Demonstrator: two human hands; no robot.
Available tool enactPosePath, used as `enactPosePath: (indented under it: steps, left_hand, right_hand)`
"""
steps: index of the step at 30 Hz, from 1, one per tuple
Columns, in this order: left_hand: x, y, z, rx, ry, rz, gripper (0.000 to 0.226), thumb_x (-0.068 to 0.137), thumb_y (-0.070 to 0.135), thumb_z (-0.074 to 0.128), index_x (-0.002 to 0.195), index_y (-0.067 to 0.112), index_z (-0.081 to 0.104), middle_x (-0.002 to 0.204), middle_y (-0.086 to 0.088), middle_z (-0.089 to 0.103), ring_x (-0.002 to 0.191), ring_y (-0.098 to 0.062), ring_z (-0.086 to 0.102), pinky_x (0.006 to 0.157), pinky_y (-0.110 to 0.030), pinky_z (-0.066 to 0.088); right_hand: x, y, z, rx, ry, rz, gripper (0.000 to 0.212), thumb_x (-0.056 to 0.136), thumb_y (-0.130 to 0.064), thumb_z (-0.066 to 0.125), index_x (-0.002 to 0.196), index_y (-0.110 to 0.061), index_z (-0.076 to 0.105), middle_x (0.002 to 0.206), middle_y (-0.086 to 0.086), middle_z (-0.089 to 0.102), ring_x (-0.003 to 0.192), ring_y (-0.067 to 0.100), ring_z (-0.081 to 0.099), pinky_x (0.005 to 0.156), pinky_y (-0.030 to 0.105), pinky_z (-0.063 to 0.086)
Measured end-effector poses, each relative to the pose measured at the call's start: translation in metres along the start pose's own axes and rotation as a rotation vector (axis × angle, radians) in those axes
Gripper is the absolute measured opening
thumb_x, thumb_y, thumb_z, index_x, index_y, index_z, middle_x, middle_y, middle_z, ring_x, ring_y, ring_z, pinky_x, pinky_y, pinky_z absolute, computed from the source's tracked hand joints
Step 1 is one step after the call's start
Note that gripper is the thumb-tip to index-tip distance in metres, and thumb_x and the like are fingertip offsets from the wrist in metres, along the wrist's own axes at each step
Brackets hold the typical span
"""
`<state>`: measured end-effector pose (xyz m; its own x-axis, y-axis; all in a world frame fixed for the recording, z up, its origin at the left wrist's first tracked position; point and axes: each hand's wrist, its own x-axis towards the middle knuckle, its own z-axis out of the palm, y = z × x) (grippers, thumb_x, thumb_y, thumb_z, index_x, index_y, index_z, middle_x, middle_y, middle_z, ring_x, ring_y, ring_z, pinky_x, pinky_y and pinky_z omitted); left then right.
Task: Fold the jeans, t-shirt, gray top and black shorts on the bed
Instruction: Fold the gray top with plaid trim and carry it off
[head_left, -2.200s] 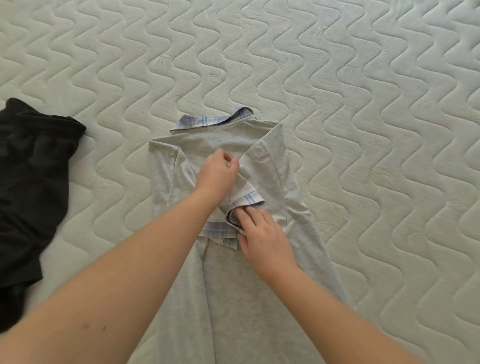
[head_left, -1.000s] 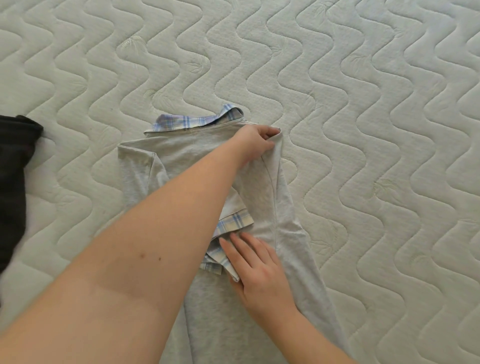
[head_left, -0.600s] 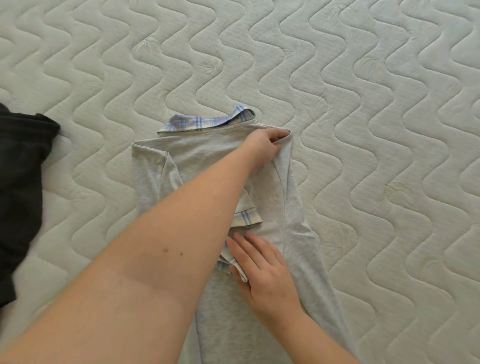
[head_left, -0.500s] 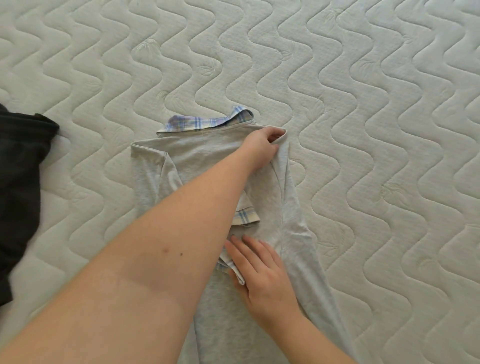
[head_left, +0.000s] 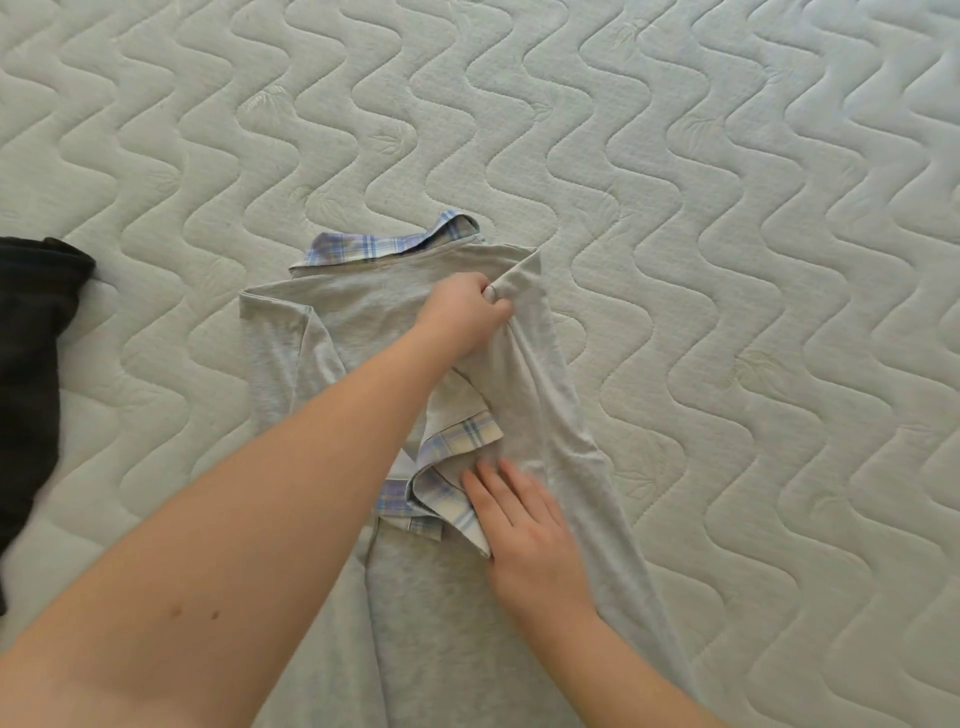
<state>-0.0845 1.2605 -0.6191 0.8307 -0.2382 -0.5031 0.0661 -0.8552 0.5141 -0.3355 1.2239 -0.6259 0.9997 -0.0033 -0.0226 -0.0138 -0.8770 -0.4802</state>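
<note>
The gray top (head_left: 358, 312) lies lengthwise on the bed, its blue plaid collar (head_left: 374, 247) at the far end and both sides folded inward. My left hand (head_left: 467, 312) reaches across it and grips the upper right shoulder fold, bunching the fabric. My right hand (head_left: 524, 530) presses flat with straight fingers on the folded sleeve, just right of its plaid cuffs (head_left: 447, 467). A black garment (head_left: 31, 364), likely the shorts, lies at the left edge, partly cut off. Jeans and t-shirt are out of view.
The quilted white mattress (head_left: 727, 260) with wavy stitching spreads on all sides of the top, widest to the right and far end.
My left hand has pulled the right shoulder fold back toward the middle, bunching it. My right hand stays flat on the sleeve near the cuffs.
</note>
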Motion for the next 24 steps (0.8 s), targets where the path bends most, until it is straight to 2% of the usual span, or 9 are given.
enactPosePath:
  steps: [3, 5, 9, 11, 13, 15, 16, 19, 24]
  left_hand:
    - [-0.003, -0.006, -0.002, -0.048, -0.016, -0.018, 0.02, 0.09, 0.029, 0.058, 0.072, 0.021, 0.054, 0.069, 0.002, 0.054, 0.066, -0.016, 0.051, 0.053, -0.027, 0.036]
    - [-0.004, -0.009, -0.001, -0.104, -0.075, -0.042, 0.022, 0.09, 0.038, 0.064, 0.081, 0.018, 0.064, 0.072, 0.002, 0.06, 0.068, -0.017, 0.057, 0.056, -0.028, 0.044]
    - [-0.001, -0.009, -0.003, -0.171, -0.108, -0.068, 0.027, 0.09, 0.041, 0.067, 0.103, 0.017, 0.071, 0.092, -0.003, 0.071, 0.086, -0.02, 0.067, 0.076, -0.034, 0.054]
    - [-0.001, -0.008, 0.0, -0.076, -0.06, -0.036, 0.027, 0.092, 0.036, 0.065, 0.106, 0.013, 0.069, 0.094, -0.004, 0.069, 0.09, -0.022, 0.065, 0.073, -0.031, 0.049]
    - [-0.004, -0.006, 0.009, 0.001, 0.014, 0.02, 0.024, 0.092, 0.032, 0.064, 0.102, 0.011, 0.065, 0.092, -0.004, 0.066, 0.093, -0.024, 0.063, 0.07, -0.03, 0.041]
    - [-0.01, -0.003, 0.017, 0.008, 0.087, 0.067, 0.02, 0.092, 0.029, 0.064, 0.105, 0.015, 0.06, 0.094, 0.001, 0.06, 0.098, -0.024, 0.06, 0.073, -0.029, 0.038]
    - [-0.014, -0.002, 0.02, -0.003, 0.121, 0.091, 0.025, 0.091, 0.028, 0.064, 0.113, 0.016, 0.058, 0.099, 0.002, 0.059, 0.103, -0.024, 0.058, 0.076, -0.03, 0.038]
    - [-0.035, -0.004, 0.026, 0.085, 0.284, 0.222, 0.045, 0.091, 0.029, 0.064, 0.133, 0.019, 0.051, 0.122, -0.005, 0.055, 0.117, -0.025, 0.05, 0.094, -0.036, 0.039]
    - [-0.107, -0.015, 0.047, 0.03, 0.453, 0.452, 0.031, 0.09, 0.019, 0.065, 0.119, 0.01, 0.061, 0.113, -0.009, 0.059, 0.104, -0.026, 0.055, 0.094, -0.036, 0.041]
  right_hand:
    - [0.001, -0.003, -0.006, 0.087, 0.018, -0.008, 0.066, 0.068, 0.003, 0.056, 0.133, -0.011, 0.061, 0.135, 0.003, 0.061, 0.126, 0.025, 0.057, 0.098, 0.042, 0.05]
    - [0.001, -0.005, -0.009, 0.125, 0.023, -0.001, 0.072, 0.063, 0.008, 0.064, 0.134, -0.01, 0.06, 0.135, 0.003, 0.061, 0.126, 0.027, 0.056, 0.096, 0.044, 0.051]
    - [0.003, -0.004, -0.013, 0.219, 0.034, 0.015, 0.075, 0.065, 0.011, 0.072, 0.136, -0.01, 0.058, 0.138, 0.002, 0.059, 0.129, 0.025, 0.053, 0.098, 0.043, 0.051]
    - [0.005, -0.004, -0.011, 0.232, -0.006, -0.003, 0.068, 0.073, 0.004, 0.073, 0.138, -0.011, 0.056, 0.14, 0.002, 0.057, 0.131, 0.024, 0.052, 0.1, 0.041, 0.049]
    - [0.005, -0.004, -0.009, 0.198, -0.089, -0.015, 0.055, 0.089, -0.014, 0.061, 0.143, -0.013, 0.05, 0.145, 0.002, 0.051, 0.137, 0.023, 0.045, 0.106, 0.041, 0.044]
    - [0.001, -0.003, -0.007, 0.128, -0.189, -0.009, 0.061, 0.09, -0.027, 0.043, 0.15, -0.015, 0.039, 0.152, 0.004, 0.042, 0.143, 0.022, 0.035, 0.114, 0.044, 0.034]
    - [-0.003, -0.001, -0.006, 0.07, -0.2, -0.009, 0.066, 0.086, -0.028, 0.043, 0.151, -0.016, 0.037, 0.154, 0.005, 0.04, 0.144, 0.023, 0.033, 0.116, 0.046, 0.03]
    - [-0.024, 0.009, -0.003, -0.048, -0.125, 0.026, 0.072, 0.08, -0.022, 0.063, 0.148, -0.018, 0.041, 0.152, 0.008, 0.042, 0.141, 0.026, 0.039, 0.116, 0.047, 0.027]
    - [-0.087, 0.032, 0.002, -0.226, 0.035, 0.105, 0.075, 0.071, -0.014, 0.074, 0.143, -0.016, 0.051, 0.142, 0.009, 0.052, 0.13, 0.027, 0.05, 0.104, 0.048, 0.041]
